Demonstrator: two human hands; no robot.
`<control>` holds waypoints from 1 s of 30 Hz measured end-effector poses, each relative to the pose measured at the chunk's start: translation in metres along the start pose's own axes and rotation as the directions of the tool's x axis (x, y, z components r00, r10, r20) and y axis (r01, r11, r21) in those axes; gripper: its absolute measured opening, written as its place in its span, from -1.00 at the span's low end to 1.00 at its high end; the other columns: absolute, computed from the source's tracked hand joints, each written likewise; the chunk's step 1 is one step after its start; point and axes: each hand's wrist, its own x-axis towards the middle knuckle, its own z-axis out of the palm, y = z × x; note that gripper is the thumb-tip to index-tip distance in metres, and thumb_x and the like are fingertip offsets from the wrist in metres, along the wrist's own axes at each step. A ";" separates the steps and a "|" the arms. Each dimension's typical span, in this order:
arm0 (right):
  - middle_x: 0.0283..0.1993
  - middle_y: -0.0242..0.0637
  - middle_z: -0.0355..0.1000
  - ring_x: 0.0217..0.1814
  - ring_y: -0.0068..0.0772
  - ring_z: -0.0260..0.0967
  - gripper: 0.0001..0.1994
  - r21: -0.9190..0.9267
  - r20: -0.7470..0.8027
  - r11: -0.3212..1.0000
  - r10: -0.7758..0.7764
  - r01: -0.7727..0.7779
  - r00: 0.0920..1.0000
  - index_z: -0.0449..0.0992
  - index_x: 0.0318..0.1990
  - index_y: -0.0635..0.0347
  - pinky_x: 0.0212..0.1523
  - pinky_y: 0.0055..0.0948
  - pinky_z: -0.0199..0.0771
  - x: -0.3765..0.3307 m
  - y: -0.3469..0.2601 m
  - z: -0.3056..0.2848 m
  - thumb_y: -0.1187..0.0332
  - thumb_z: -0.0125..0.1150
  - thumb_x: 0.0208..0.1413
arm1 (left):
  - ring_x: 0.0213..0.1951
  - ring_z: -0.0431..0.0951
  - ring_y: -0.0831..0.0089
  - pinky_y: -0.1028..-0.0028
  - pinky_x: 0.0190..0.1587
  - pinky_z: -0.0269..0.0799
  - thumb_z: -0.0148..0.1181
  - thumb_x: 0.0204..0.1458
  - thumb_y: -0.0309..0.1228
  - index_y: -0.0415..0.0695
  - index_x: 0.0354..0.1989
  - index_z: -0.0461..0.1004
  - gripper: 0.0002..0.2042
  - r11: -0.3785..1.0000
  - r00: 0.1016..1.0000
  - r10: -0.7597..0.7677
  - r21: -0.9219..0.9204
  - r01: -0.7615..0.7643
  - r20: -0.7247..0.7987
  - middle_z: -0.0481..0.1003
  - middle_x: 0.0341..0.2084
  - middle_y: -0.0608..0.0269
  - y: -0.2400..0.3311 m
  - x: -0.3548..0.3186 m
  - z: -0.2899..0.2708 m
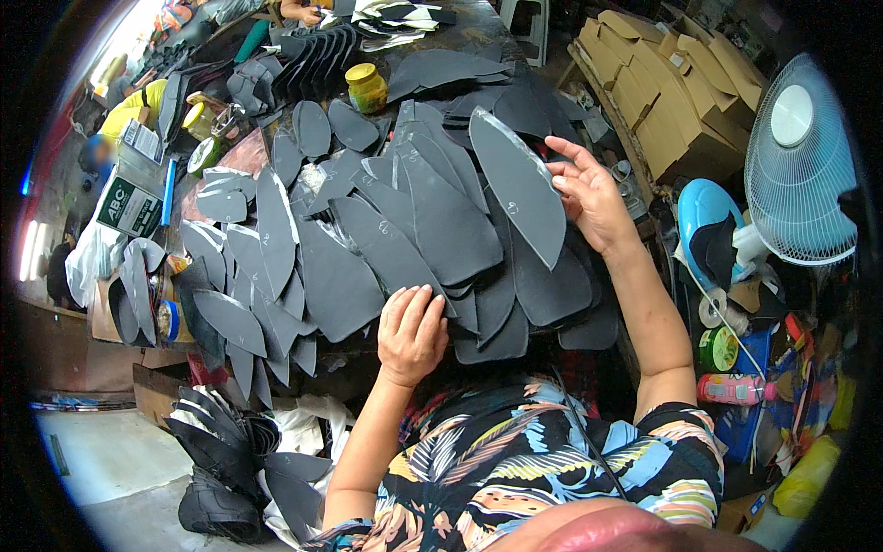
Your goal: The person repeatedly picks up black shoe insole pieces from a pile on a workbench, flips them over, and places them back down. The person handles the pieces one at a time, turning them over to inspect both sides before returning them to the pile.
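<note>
Patterned shirt (552, 460) below hands; insole pieces (386, 239) crowd table.

The sole-shaped cut pieces (441, 221) are dark grey, matt and plain. The jar (366, 87) among them is yellow. At right, the fan (798, 161) is white and the cartons (676, 92) are tan. The near shirt (552, 460) carries a leafy print in black, blue, orange and cream.

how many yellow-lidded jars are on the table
2: one yellow-lidded jar stands at the far middle of the table, another jar sits far left near the tape roll. Dark cut pieces may hide more.
</note>
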 end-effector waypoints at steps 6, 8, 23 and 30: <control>-0.04 -0.36 0.48 -0.09 -0.60 0.47 -0.52 0.010 -0.087 0.995 -0.096 0.097 0.992 0.29 0.30 0.15 -0.13 -0.57 0.53 0.024 -0.004 -0.012 0.51 0.12 0.21 | -0.01 0.51 0.06 0.08 0.13 0.44 0.27 -0.08 -0.45 -0.21 -0.06 0.54 -0.66 1.000 1.000 0.001 0.002 -0.001 0.002 0.52 -0.05 0.01 0.000 0.000 -0.001; -0.03 -0.39 0.50 -0.09 -0.62 0.47 -0.50 0.011 -0.109 0.994 -0.104 0.106 0.989 0.28 0.32 0.15 -0.11 -0.55 0.52 0.036 -0.006 -0.013 0.50 0.13 0.21 | -0.01 0.51 0.06 0.09 0.14 0.44 0.27 -0.08 -0.44 -0.22 -0.07 0.54 -0.66 1.000 1.000 -0.009 -0.001 0.009 0.008 0.52 -0.05 0.00 0.000 0.001 -0.001; -0.04 -0.30 0.46 -0.07 -0.48 0.45 -0.55 -0.084 -0.071 0.991 -0.105 0.099 0.992 0.28 0.29 0.14 -0.06 -0.39 0.52 0.148 -0.001 0.023 0.54 0.03 0.25 | -0.01 0.53 0.09 0.10 0.16 0.42 0.28 -0.07 -0.41 -0.22 -0.09 0.53 -0.67 1.000 1.000 -0.002 -0.022 0.002 -0.011 0.52 -0.05 0.01 0.004 0.003 -0.002; -0.07 -0.35 0.48 -0.15 -0.52 0.45 -0.56 -0.179 0.026 0.959 -0.220 0.221 0.975 0.38 0.24 0.14 -0.15 -0.48 0.51 0.244 0.023 0.097 0.60 -0.06 0.22 | -0.04 0.54 0.09 0.10 0.11 0.48 0.28 -0.09 -0.45 -0.23 -0.10 0.53 -0.67 0.999 0.999 -0.006 -0.043 0.004 -0.039 0.53 -0.07 0.00 0.009 0.002 -0.003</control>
